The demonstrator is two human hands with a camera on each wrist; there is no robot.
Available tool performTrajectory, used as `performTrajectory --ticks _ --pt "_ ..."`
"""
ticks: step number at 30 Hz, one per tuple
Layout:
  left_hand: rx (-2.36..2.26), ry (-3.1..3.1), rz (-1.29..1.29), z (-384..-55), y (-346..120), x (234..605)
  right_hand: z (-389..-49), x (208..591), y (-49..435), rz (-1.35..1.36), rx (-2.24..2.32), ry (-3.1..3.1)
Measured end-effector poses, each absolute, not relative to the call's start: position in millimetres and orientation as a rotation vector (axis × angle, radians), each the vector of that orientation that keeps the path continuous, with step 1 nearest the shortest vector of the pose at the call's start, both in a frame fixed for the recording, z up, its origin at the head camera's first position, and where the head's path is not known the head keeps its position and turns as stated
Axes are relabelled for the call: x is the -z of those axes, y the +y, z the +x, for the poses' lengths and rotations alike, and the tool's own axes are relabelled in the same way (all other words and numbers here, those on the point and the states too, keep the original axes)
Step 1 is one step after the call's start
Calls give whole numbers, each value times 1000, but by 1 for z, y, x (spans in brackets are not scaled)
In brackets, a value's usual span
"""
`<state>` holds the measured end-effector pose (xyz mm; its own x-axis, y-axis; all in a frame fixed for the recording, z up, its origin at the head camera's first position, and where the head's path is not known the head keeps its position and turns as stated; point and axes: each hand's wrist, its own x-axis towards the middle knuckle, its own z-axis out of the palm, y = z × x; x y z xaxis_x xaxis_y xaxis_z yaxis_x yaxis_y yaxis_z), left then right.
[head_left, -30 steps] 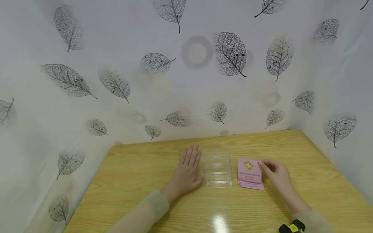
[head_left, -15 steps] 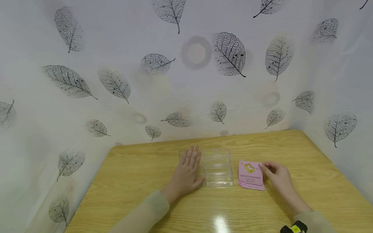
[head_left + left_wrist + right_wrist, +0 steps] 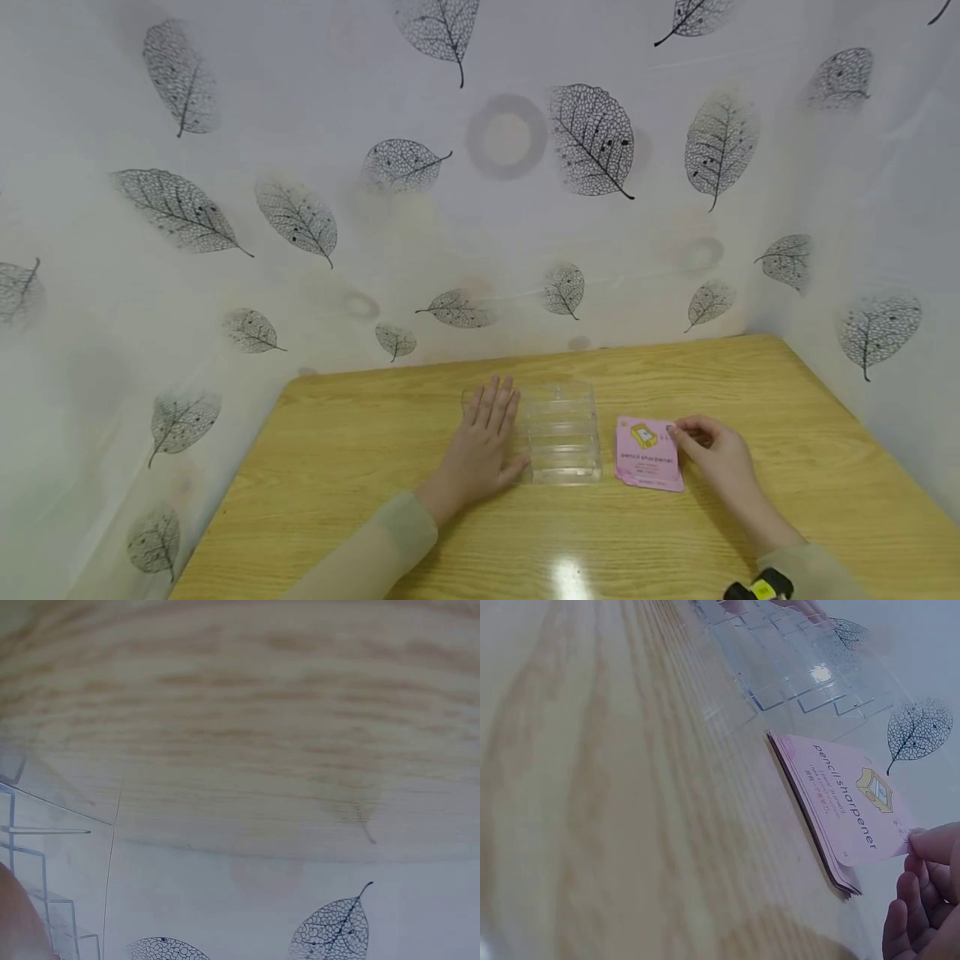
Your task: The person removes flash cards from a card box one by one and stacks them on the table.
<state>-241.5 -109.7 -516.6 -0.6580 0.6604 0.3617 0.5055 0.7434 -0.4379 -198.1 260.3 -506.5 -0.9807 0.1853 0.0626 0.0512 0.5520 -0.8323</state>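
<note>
A clear plastic stepped rack [image 3: 564, 437] stands near the middle of the wooden table. Flat against its left side lies my left hand [image 3: 480, 450], fingers straight and pointing away from me. To the right of the rack is a stack of pink cards [image 3: 810, 817]. Its top card [image 3: 647, 450] bears a yellow drawing and the words "pencil sharpener". My right hand [image 3: 716, 454] pinches that card's upper right corner between thumb and finger. In the right wrist view, the card's pinched end sits slightly raised over the stack.
The wooden table [image 3: 337, 483] ends at a pale curtain [image 3: 510, 242] printed with dark leaves, which hangs behind it and at both sides. A black band with a yellow patch [image 3: 761, 587] is at my right wrist.
The pencil sharpener card has come down and slightly towards me, so it covers more of the stack beneath. My right hand shifted a little with it; my left hand stayed in place.
</note>
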Motion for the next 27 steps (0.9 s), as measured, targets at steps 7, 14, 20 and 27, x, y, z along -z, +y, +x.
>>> performTrajectory --ticks 7,14,20,27 --pt "-390 -2452 -883 -241 -109 516 -200 507 261 -210 -1402 -2645" --pt "-379 -2468 -890 -240 -109 516 -202 509 261 -227 -1394 -2645" --pt "-397 -2429 -884 -242 -110 518 -204 510 261 -229 -1399 -2639" --pt "-406 -2425 -879 -242 -110 518 -205 512 261 -228 -1376 -2636"
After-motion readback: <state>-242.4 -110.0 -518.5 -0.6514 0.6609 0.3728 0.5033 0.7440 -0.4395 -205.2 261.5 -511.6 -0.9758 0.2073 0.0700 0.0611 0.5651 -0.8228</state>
